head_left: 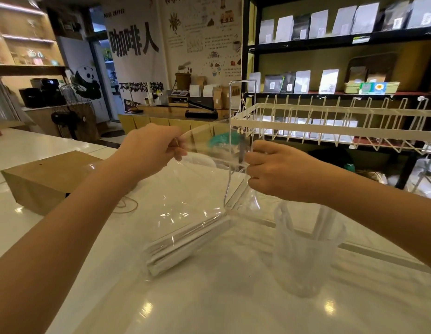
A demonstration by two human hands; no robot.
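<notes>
A clear plastic bag [200,189] hangs between my two hands above the white counter [209,304]. My left hand [149,150] pinches the bag's upper left edge. My right hand [274,172] grips the bag's upper right edge with curled fingers. The bag's lower end holds a bundle of white paper-wrapped straws [185,244] that rests on the counter. Something green [221,138] shows through the plastic near the top; I cannot tell what it is.
A translucent plastic cup [303,249] stands on the counter under my right forearm. A clear acrylic stand [241,141] rises behind the bag. A white wire rack [342,121] spans the right. A brown paper bag [48,179] lies at the left.
</notes>
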